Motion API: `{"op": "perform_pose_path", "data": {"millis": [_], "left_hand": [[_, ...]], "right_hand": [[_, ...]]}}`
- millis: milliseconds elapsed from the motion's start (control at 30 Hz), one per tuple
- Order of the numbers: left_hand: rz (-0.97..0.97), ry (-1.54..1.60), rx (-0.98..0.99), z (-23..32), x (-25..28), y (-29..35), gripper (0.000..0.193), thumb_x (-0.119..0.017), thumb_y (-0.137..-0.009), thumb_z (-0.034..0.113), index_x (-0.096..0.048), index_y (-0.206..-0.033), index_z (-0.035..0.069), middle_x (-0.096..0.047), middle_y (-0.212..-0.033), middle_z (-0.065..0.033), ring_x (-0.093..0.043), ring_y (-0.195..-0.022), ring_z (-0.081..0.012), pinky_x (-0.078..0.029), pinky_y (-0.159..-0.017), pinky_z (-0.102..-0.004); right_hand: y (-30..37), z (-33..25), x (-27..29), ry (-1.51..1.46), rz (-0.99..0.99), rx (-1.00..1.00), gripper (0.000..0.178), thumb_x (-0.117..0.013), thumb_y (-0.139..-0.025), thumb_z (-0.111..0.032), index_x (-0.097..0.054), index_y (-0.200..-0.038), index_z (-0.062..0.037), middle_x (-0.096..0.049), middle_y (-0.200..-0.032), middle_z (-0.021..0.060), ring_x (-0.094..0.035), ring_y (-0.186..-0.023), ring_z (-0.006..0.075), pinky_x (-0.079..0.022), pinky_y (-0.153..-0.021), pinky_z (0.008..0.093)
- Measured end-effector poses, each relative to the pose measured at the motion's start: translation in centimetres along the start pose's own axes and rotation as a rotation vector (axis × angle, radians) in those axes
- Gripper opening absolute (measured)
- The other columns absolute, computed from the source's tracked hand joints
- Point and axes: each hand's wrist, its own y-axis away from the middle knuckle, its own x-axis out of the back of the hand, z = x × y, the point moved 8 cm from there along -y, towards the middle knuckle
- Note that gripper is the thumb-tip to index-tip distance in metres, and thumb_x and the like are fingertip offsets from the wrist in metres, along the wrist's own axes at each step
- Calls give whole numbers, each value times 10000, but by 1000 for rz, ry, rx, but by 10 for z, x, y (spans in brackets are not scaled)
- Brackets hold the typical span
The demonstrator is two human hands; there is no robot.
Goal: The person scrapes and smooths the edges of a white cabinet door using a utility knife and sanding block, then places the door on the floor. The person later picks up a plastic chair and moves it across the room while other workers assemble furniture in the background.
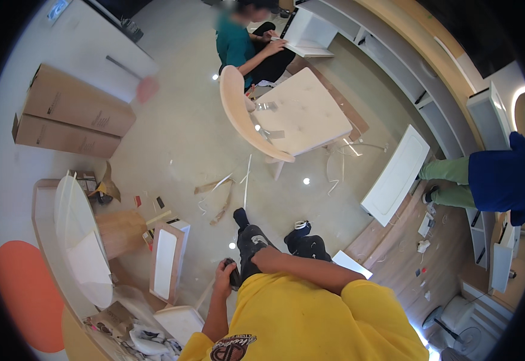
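Note:
My left hand (223,278) is closed around a small black object (233,274), held low beside my left leg. What kind of object it is, I cannot make out. My right arm crosses in front of my yellow shirt, and my right hand (265,260) rests against the dark trousers (251,240) near my left knee. Its fingers are too hidden to show whether they hold anything. On the floor just left of my left hand stands a white-fronted drawer (165,265). Ahead of my feet lie torn cardboard strips (221,207) and white strips (247,183).
A chair with a curved beige back (232,108) and a pale seat (304,111) stands ahead. Beyond it, a person in teal (234,45) handles a white panel. At right are a large white panel (396,174) and a person in blue (497,180). Cardboard boxes (73,111) lean at left.

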Motion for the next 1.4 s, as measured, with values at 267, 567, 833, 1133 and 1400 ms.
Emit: {"op": "perform_pose_path", "data": {"millis": [267, 567, 833, 1133, 1400], "left_hand": [[-391, -154, 77, 111, -25, -58, 548, -402, -1101, 570, -657, -1139, 86, -647, -920, -15, -640, -855, -110, -532, -729, -260], [-615, -359, 51, 186, -21, -85, 339, -588, -1083, 366, -702, -1144, 52, -677, -966, 9, -601, -868, -76, -505, -788, -257], [-639, -347, 139, 202, -41, -66, 364, -584, -1077, 415, -673, -1157, 71, -716, -980, -22, -686, -836, -110, -580, -757, -287], [-747, -191, 206, 142, -94, -20, 426, -536, -1064, 534, -651, -1091, 125, -677, -883, -33, -657, -742, -144, -568, -638, -324], [-632, 23, 306, 85, -142, 17, 387, -580, -1041, 541, -645, -1056, 159, -656, -863, -12, -649, -799, -169, -566, -718, -359]], "right_hand": [[-56, -17, 89, -1158, 639, -166, 489, -562, -1058, -314, -533, -1448, -21, -684, -1143, 173, -703, -870, 266, -567, -774, 383], [-75, -19, 141, -1355, 659, -251, 258, -699, -1013, -221, -697, -1146, 0, -673, -863, 37, -638, -742, 110, -553, -703, 267], [-30, -62, 161, -655, 1203, -247, 140, -661, -1016, -153, -626, -1031, -18, -674, -852, 61, -643, -727, 142, -537, -686, 292], [82, -64, 100, -1105, 1294, -337, 325, -747, -941, -170, -631, -1204, -18, -666, -921, 81, -667, -809, 157, -548, -734, 315], [133, -113, 64, -446, 1419, -376, 550, -804, -877, -208, -579, -1345, -27, -673, -996, 169, -697, -878, 348, -583, -745, 412]]}}
